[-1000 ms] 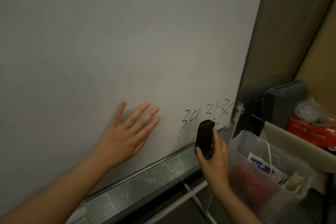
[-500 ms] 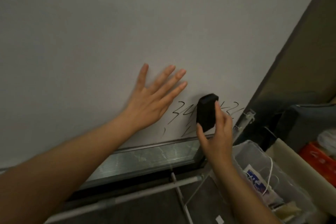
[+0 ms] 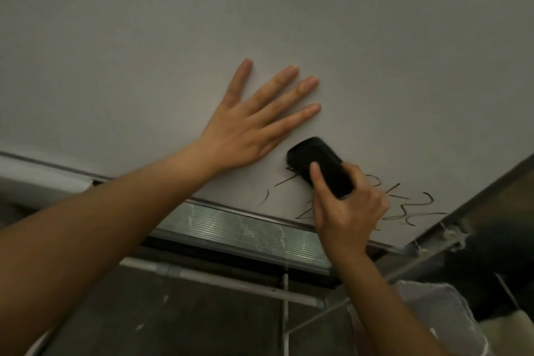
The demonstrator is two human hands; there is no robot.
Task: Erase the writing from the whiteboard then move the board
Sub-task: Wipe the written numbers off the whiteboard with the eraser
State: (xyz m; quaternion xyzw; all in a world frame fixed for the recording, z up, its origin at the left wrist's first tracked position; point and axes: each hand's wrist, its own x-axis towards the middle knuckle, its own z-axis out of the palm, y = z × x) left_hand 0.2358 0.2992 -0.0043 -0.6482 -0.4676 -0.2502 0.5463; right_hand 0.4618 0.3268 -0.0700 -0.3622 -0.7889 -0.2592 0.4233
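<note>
A large whiteboard (image 3: 260, 9) fills the upper view. Black handwriting (image 3: 410, 205) sits near its lower right corner. My left hand (image 3: 248, 127) lies flat on the board with fingers spread, just left of the writing. My right hand (image 3: 346, 208) grips a black eraser (image 3: 320, 165) and presses it against the board over the left part of the writing. The hand and eraser hide some of the strokes.
A ribbed metal tray (image 3: 245, 234) runs along the board's bottom edge, with a white stand bar (image 3: 219, 277) below it. A clear plastic bin (image 3: 442, 321) stands at the lower right. A dark wall edge (image 3: 505, 196) borders the board on the right.
The view has shifted and tilted. My right hand has carried the eraser up and left onto the first characters. My left hand stays flat on the board.
</note>
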